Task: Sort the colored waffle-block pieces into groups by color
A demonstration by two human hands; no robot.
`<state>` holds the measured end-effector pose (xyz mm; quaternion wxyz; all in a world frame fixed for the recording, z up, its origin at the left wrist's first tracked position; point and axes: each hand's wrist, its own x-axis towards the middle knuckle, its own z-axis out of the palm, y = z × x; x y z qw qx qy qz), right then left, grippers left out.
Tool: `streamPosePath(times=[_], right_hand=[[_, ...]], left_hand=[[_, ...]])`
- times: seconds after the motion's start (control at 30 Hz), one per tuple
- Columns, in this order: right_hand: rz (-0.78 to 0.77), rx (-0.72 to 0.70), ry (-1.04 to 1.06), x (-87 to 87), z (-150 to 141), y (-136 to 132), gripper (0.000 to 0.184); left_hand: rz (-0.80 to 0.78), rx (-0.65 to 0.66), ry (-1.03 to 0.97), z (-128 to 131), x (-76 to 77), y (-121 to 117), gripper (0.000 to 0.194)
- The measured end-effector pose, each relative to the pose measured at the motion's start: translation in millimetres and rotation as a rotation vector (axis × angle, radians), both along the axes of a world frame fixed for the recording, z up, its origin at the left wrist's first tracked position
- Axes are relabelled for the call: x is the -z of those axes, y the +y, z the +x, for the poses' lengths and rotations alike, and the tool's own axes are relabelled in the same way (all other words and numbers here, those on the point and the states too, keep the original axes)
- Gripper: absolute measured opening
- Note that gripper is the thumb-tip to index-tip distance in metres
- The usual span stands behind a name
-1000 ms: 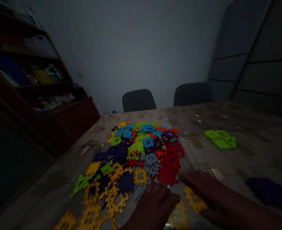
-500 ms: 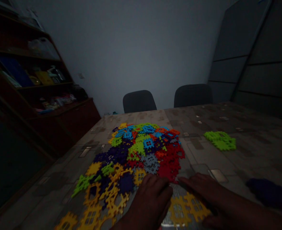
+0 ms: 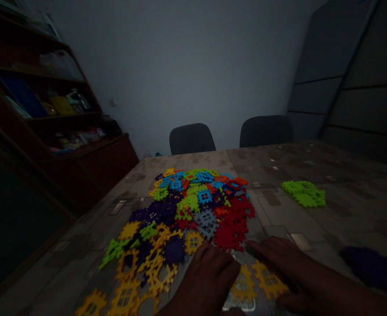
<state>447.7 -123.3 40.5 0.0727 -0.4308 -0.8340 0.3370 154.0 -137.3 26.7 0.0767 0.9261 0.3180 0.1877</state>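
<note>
My left hand point(image 3: 209, 272) rests low over the table with its fingers curled under. Whatever lies in its grasp is hidden. My right hand point(image 3: 275, 254) is stretched out on its side, fingers extended, fingertips close to the red interlocking pieces point(image 3: 231, 232). Between the hands are two yellow window-shaped pieces, one point(image 3: 244, 285) beside the left hand and another point(image 3: 267, 278) partly under the right. A clear glossy patch point(image 3: 239, 303) shows below them. Just beyond my left hand are a yellow window piece point(image 3: 192, 241) and grey window pieces point(image 3: 206, 221).
A mixed heap of coloured pieces point(image 3: 190, 202) spreads across the patterned table point(image 3: 272, 219). Yellow pieces point(image 3: 124, 296) lie at the front left. Lime-green pieces point(image 3: 303, 193) and a dark purple pile point(image 3: 371, 267) sit to the right. Two chairs point(image 3: 191, 139) stand behind.
My left hand moved forward toward the red pieces, then back a little, its fingers curling in. The two yellow pieces between my hands shifted slightly. My right hand stayed nearly in place.
</note>
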Motion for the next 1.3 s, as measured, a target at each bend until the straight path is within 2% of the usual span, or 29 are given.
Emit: streamPosePath(times=[0.07, 0.17, 0.3, 0.6, 0.8, 0.9, 1.0, 1.1, 1.2, 1.3], right_hand=[[-0.004, -0.003, -0.009, 1.5, 2, 0, 0.096], [-0.026, 0.005, -0.032, -1.6, 1, -1, 0.088], [-0.001, 0.014, -0.030, -5.5, -2, -2, 0.086], [-0.016, 0.011, -0.073, 5.2, 3, -1, 0.089], [-0.043, 0.008, -0.088, 1.6, 4, -1, 0.085], [-0.010, -0.023, -0.044, -0.6, 4, -1, 0.085], [0.020, -0.042, -0.027, -1.7, 4, 0, 0.089], [0.020, -0.009, -0.046, -2.6, 4, 0, 0.095], [-0.017, 0.021, -0.085, -7.2, 2, 1, 0.095], [-0.037, 0.033, -0.113, -14.5, 0, 1, 0.094]], left_hand=[[-0.011, 0.000, 0.052, 1, 6.5, 0, 0.065], [-0.013, -0.027, 0.059, 5, 11.3, -1, 0.061], [-0.025, -0.061, 0.048, 10, 9.8, -4, 0.060], [0.022, -0.018, 0.003, 8, 11.5, -2, 0.063], [-0.056, -0.021, -0.002, 6, 9.9, -3, 0.064], [-0.042, -0.015, -0.088, 3, -1.4, -4, 0.058], [-0.034, -0.123, -0.208, -8, -22.7, 0, 0.040], [0.027, -0.270, -0.273, -29, -44.5, 8, 0.030], [0.114, -0.323, -0.312, -53, -60.2, 17, 0.028], [0.135, -0.380, -0.335, -74, -71.3, 20, 0.026]])
